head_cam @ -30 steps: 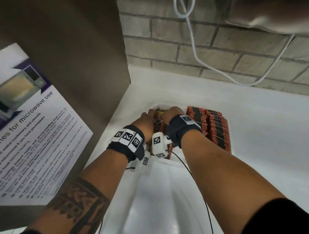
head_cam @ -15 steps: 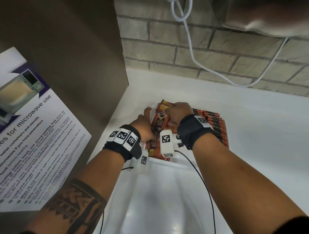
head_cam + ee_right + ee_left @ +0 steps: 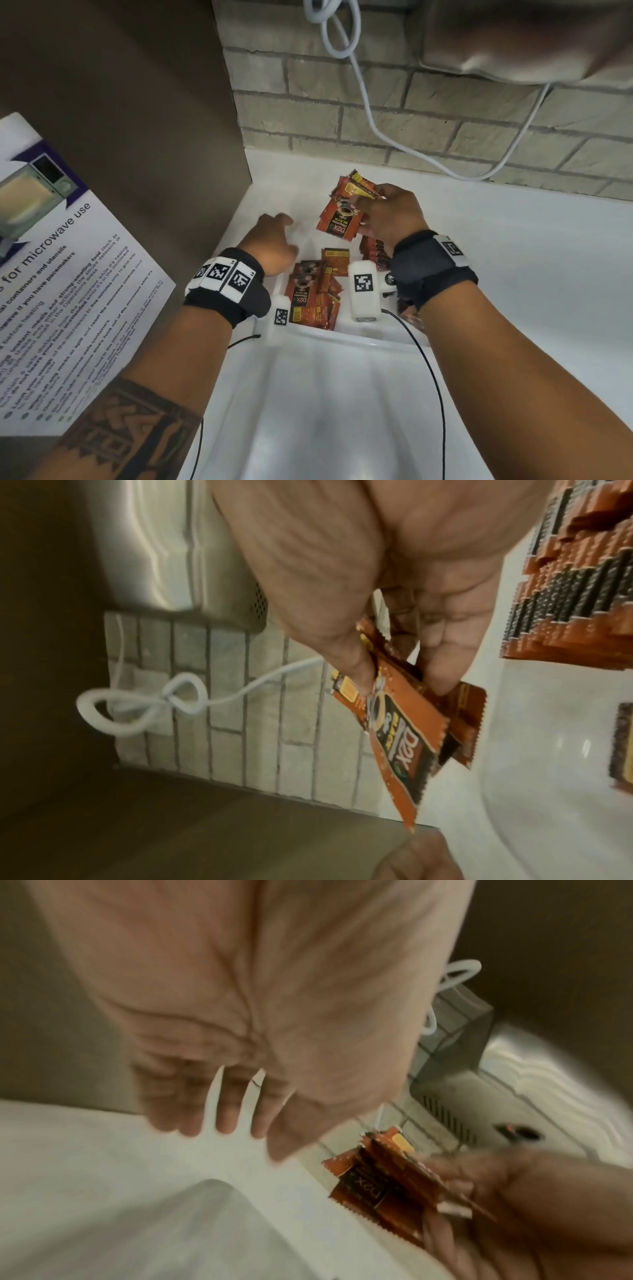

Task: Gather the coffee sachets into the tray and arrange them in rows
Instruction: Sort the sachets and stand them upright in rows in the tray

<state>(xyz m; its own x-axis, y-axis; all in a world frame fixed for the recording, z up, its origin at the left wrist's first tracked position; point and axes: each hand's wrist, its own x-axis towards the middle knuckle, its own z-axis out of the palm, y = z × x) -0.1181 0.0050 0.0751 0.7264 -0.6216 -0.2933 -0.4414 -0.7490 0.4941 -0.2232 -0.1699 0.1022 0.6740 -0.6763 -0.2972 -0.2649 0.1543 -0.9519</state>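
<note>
White plastic tray (image 3: 346,337) sits under both hands. Right hand (image 3: 390,214) pinches a fanned bunch of orange-red coffee sachets (image 3: 340,214) above it; left hand (image 3: 274,245) beside, fingers relaxed, holding nothing. Loose sachets (image 3: 313,291) lie between wrists.

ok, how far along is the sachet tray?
Partly done. Done: a packed row of sachets stands on edge along the tray's right side. In hand: the right hand pinches a bunch of sachets above the tray; the left hand is open, holding nothing. Left: a loose pile lies jumbled in the tray, still to be lined up.
</note>
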